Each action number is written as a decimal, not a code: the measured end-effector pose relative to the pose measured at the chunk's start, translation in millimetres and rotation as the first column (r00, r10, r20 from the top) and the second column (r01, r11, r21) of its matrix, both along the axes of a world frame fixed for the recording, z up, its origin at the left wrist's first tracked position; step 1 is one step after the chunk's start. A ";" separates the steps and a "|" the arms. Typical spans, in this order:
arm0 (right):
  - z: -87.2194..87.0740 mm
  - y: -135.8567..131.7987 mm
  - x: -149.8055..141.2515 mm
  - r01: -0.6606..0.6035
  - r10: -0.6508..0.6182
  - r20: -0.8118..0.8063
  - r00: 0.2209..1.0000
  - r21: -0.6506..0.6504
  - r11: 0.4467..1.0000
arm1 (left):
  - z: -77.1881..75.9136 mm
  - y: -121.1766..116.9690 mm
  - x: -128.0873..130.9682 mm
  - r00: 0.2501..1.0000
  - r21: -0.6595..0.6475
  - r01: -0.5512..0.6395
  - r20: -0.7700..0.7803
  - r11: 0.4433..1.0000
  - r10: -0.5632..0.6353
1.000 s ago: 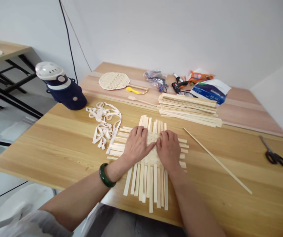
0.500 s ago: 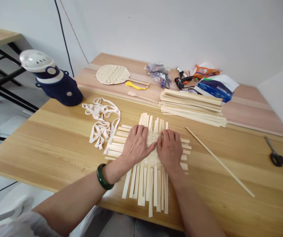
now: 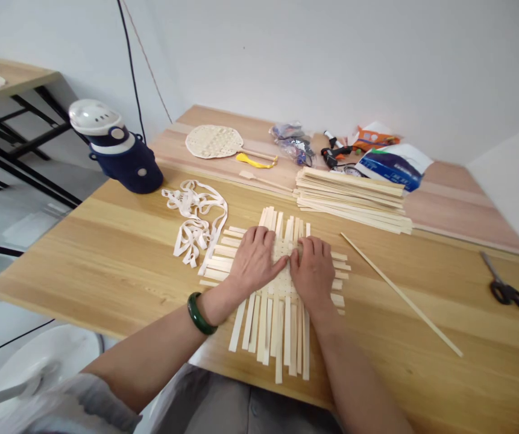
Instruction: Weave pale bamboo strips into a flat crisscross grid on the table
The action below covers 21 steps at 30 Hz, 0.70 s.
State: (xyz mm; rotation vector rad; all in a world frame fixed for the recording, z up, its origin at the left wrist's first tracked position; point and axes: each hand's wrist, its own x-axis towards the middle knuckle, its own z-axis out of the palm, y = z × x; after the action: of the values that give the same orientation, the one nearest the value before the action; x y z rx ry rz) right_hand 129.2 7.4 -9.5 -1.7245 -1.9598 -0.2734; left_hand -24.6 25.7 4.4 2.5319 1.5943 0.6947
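Hands: left hand (image 3: pixel 254 262) and right hand (image 3: pixel 313 274) side by side, laid flat and palm-down, close together at the middle, touching or almost touching; no clamp or pinch on anything.

Task's thing: a flat bamboo weave (image 3: pixel 277 328) directly under both palms, its woven centre mostly covered.

Long axis: long strips running away from the body and back, their near ends poking out toward the wrists; shorter cross strips running sideways beneath both hands.

Nearer hand: neither clearly, both level on the weave; left forearm slanting in from the lower left, right forearm from the lower right.

Left wrist: a green jade bangle (image 3: pixel 201 313).

Left of the left hand: a tangled pile of cream woven tape (image 3: pixel 193 226), almost touching the strip ends.

Right of the right hand: one loose bamboo strip (image 3: pixel 399 295) lying diagonally, then scissors (image 3: pixel 506 290) well apart near the table edge.

Beyond the hands: a tall stack of bamboo strips (image 3: pixel 354 208).

Surface: a light pine tabletop (image 3: pixel 82 256), with a raised pinkish wooden board (image 3: pixel 458 208) behind it.

On that board: a finished round woven fan (image 3: pixel 211 141), a glue gun (image 3: pixel 334 158), plastic packets.

Room: a navy-and-white insulated container (image 3: pixel 141 172) at the far left corner, white walls behind.
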 end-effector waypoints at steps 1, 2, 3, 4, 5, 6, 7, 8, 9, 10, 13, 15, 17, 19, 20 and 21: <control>-0.2 -0.2 0.4 0.000 0.001 -0.022 1.000 0.021 1.000 | -1.4 0.6 -1.4 0.999 0.008 0.003 0.046 1.000 -0.003; -0.2 -0.4 0.8 -0.008 0.010 -0.038 0.999 0.041 0.999 | -2.6 1.4 -3.3 0.994 0.014 0.000 0.108 1.000 -0.001; -0.1 -0.5 1.2 -0.025 0.027 -0.045 0.999 0.056 0.998 | -3.5 2.3 -5.6 0.984 0.019 -0.009 0.178 1.000 0.005; 0.0 -0.5 1.5 -0.050 0.053 -0.042 0.998 0.064 0.997 | -3.9 3.2 -8.4 0.971 0.023 -0.020 0.240 1.000 0.014; 0.1 -0.5 1.8 -0.082 0.085 -0.032 0.996 0.064 0.995 | -3.8 4.0 -11.4 0.961 0.031 -0.032 0.276 0.999 0.023; 0.0 -0.3 2.0 -0.116 0.117 -0.023 0.993 0.057 0.992 | -3.1 4.8 -14.5 0.960 0.043 -0.043 0.277 0.998 0.029; -0.1 -0.2 2.1 -0.144 0.145 -0.019 0.989 0.048 0.988 | -2.1 5.3 -17.5 0.969 0.057 -0.049 0.245 0.997 0.033; -0.4 0.0 2.2 -0.163 0.164 -0.020 0.986 0.039 0.986 | -1.0 5.5 -20.3 0.981 0.069 -0.052 0.192 0.996 0.038; -0.7 0.0 2.3 -0.173 0.174 -0.024 0.984 0.029 0.984 | -0.1 5.2 -22.7 0.990 0.071 -0.053 0.135 0.996 0.043; -0.9 -0.1 2.4 -0.177 0.178 -0.028 0.984 0.019 0.984 | 0.5 4.5 -24.6 0.995 0.064 -0.052 0.089 0.997 0.047; -1.2 -1.0 2.6 -0.170 0.171 -0.030 0.985 0.014 0.985 | -0.5 0.8 -27.6 0.997 0.037 -0.050 0.053 0.998 0.048; -1.8 -1.3 2.5 -0.166 0.167 -0.032 0.985 0.024 0.986 | -2.9 -1.1 -27.9 0.997 0.048 -0.048 0.064 0.998 0.045; -3.0 -0.9 2.1 -0.166 0.167 -0.042 0.985 0.023 0.986 | -5.1 -1.2 -27.5 0.997 0.065 -0.054 0.065 0.996 0.049; -4.0 -0.3 1.7 -0.157 0.158 -0.048 0.986 0.021 0.987 | -6.0 0.0 -26.2 0.997 0.073 -0.055 0.060 0.996 0.051; -4.3 0.0 1.6 -0.150 0.151 -0.048 0.987 0.023 0.988 | -6.0 0.8 -25.2 0.997 0.071 -0.055 0.058 0.996 0.051; -4.5 0.2 1.6 -0.146 0.147 -0.046 0.988 0.023 0.989 | -5.7 1.8 -23.7 0.997 0.064 -0.057 0.057 0.996 0.053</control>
State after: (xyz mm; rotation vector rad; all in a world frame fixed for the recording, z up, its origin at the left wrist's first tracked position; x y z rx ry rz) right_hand 130.7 7.6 -14.0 -1.5514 -2.0300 -0.1970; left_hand -48.3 27.5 -1.2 2.4987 1.6558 0.8283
